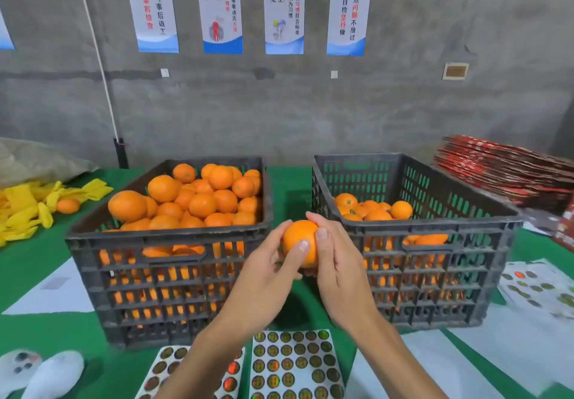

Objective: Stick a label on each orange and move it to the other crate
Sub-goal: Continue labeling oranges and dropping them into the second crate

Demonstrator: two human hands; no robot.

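Both my hands hold one orange in the air, between and in front of the two dark plastic crates. My left hand grips it from the left with the thumb across its front. My right hand wraps it from the right, thumb pressed on its upper face. The left crate is heaped with oranges. The right crate is partly filled with oranges. Label sheets with round shiny stickers lie on the green table just below my wrists.
Another label sheet and bare backing paper lie at the right. Yellow foam sleeves and a loose orange sit at the far left. Folded red cartons are stacked at the back right. White gloves lie at the bottom left.
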